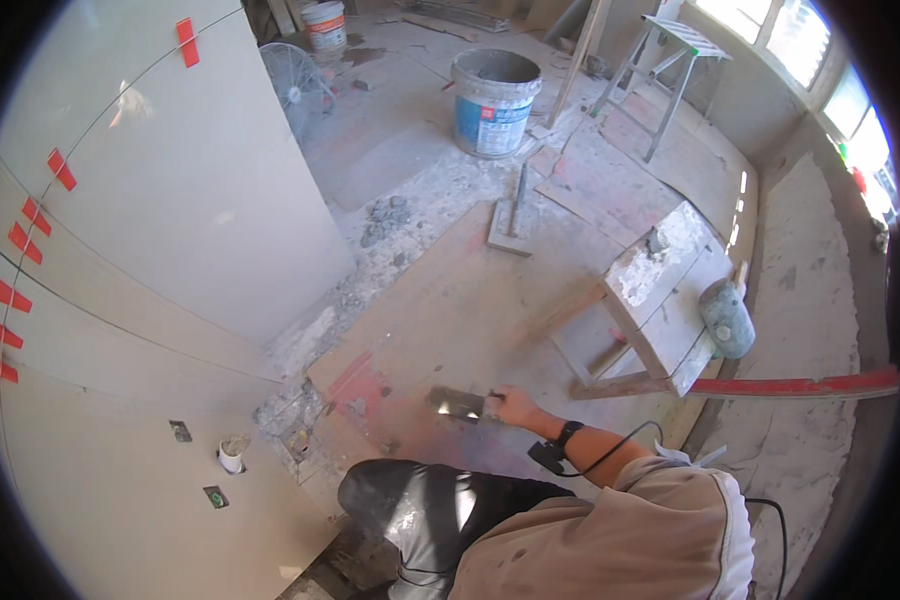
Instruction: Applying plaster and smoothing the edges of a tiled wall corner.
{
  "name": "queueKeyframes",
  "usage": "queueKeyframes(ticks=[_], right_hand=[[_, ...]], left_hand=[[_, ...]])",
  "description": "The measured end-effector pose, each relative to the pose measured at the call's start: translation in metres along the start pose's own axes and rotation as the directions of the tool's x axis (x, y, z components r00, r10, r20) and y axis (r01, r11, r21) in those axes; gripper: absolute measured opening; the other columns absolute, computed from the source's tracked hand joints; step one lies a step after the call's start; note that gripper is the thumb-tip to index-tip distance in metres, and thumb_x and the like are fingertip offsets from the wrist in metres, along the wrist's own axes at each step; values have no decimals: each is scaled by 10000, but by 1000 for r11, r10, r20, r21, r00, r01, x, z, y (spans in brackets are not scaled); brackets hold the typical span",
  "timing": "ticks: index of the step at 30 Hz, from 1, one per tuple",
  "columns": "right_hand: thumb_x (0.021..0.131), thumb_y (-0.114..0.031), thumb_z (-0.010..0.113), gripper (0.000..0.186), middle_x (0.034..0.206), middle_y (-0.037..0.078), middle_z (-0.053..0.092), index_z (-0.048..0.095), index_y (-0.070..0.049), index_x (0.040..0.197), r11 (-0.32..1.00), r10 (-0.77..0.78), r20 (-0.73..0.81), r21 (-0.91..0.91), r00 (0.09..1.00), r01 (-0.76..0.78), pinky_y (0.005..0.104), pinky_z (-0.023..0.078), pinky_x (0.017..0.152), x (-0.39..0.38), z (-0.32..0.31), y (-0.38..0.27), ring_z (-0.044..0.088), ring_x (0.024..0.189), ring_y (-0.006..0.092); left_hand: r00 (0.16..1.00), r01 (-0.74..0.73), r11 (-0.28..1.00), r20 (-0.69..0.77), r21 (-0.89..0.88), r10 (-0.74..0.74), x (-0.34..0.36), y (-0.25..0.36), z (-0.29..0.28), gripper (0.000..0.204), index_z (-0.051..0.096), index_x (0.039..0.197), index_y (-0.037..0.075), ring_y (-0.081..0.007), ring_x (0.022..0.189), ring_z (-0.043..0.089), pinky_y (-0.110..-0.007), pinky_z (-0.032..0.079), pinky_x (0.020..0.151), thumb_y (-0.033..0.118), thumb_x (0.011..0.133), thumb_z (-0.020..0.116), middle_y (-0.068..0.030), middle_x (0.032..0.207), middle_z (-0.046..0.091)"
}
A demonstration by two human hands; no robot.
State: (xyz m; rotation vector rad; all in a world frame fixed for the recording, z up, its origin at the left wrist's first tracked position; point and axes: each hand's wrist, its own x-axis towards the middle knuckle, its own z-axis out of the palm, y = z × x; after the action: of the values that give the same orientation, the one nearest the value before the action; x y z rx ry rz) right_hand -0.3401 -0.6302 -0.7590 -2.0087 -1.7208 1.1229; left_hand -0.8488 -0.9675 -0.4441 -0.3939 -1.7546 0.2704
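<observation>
My right hand (516, 406) is closed around the handle of a flat metal trowel (457, 403), which I hold over the floor boards. The blade points left, toward the tiled wall (170, 200), and light glints off it. A black watch (568, 433) is on my right wrist, and a black cord runs along that forearm. My left hand is not in view. My bent knee (380, 495), in dark trousers, is close to the lower wall, where a white pipe end (231, 462) sticks out with mortar in it.
Red wedges (62, 170) sit in the tile joints. A wooden stool (660, 310) bears a rubber mallet (727, 320), beside a red straightedge (800, 386). Farther off are a float (511, 228), a bucket (495, 120), a fan (295, 92) and a metal step stool (670, 70). Rubble (385, 218) litters the floor.
</observation>
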Motion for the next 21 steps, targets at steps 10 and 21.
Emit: queueKeyframes(ticks=[10,21], right_hand=[[880,-372,635,556,1258,271,572,538,-28,1306,881,382,108,-344,918,-326,477,468,995,-88,35,88,551,1198,419],[833,-355,699,471,893,243,687,652,43,1080,934,-64,199,-333,978,129,475,519,770,33,15,100,662,883,421]], left_hand=[[999,-48,997,1,54,48,-8,-40,2,803,447,1350,-84,-443,998,527,-558,431,766,594,931,550,-281,1156,486],[973,-222,857,43,465,229,-6,-183,13,808,474,1304,-110,-439,913,533,-565,421,682,599,926,558,-268,1063,503]])
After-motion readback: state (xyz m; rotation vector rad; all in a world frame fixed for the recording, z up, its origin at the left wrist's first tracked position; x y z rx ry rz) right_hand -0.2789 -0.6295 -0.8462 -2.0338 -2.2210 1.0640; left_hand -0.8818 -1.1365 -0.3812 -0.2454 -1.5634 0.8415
